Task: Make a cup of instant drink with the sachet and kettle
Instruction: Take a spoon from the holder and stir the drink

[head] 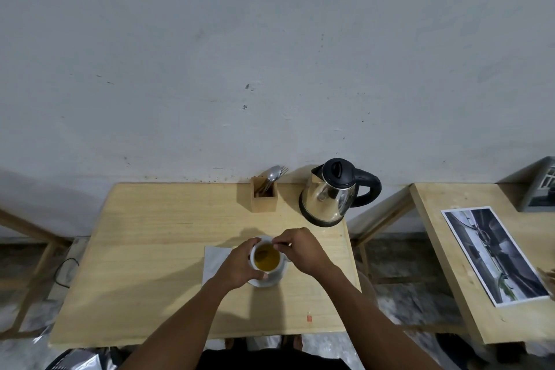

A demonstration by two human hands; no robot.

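Note:
A white cup (281, 263) of yellow-brown drink (270, 260) stands on a white saucer (270, 282) in the middle of the wooden table (150, 249). A dark sachet shape (262, 253) lies in the liquid on the left side. My left hand (240, 267) wraps around the cup's left side. My right hand (303, 252) is just over the cup's far right rim, thumb and finger pinched on what looks like the sachet's thin string. The steel kettle (330, 195), with black lid and handle, sits at the table's back right, apart from both hands.
A wooden holder (264, 200) with a spoon and a fork stands left of the kettle. A white napkin (214, 261) lies under my left wrist. A small orange scrap (309, 318) is near the front edge. A second table (444, 252) on the right carries a printed photo (492, 255).

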